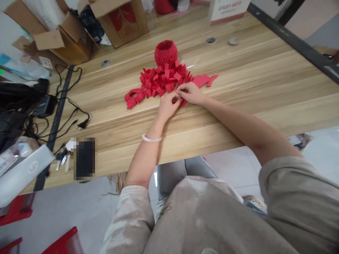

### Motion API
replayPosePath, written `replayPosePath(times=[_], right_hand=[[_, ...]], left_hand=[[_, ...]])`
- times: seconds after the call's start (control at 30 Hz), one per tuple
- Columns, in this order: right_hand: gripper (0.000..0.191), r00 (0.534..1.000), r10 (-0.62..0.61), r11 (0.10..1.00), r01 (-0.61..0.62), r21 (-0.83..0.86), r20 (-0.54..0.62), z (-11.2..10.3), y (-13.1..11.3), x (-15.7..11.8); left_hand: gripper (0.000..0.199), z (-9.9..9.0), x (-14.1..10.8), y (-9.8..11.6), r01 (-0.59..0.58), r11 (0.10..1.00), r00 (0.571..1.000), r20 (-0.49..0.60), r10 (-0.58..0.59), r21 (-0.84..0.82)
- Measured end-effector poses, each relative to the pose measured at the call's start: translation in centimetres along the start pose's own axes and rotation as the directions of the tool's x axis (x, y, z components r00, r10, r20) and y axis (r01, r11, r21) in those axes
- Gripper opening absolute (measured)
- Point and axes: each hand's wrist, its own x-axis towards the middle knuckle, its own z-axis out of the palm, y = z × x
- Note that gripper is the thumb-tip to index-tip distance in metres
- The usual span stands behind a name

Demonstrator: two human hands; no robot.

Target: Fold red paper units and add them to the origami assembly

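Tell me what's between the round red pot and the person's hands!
A heap of small red pieces lies between the round red pot and the left hand and right hand; the head view shows it.

White box printed "STICKY NOTE" in capital letters.
It stands toward the far right of the surface; a smaller line below is unreadable. A white label on a cardboard box and a round mark on a long white case are illegible.
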Motion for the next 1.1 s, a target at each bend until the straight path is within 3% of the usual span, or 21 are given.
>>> replayPosePath(times=[1.1], right_hand=[[0.023,0.999,0.032,0.999,-0.031,0.034,-0.029,0.16,-0.01,-0.07]], left_hand=[[0.011,-0.01,-0.16,0.16,-0.004,1.000,1.000,-0.019,0.004,0.022]])
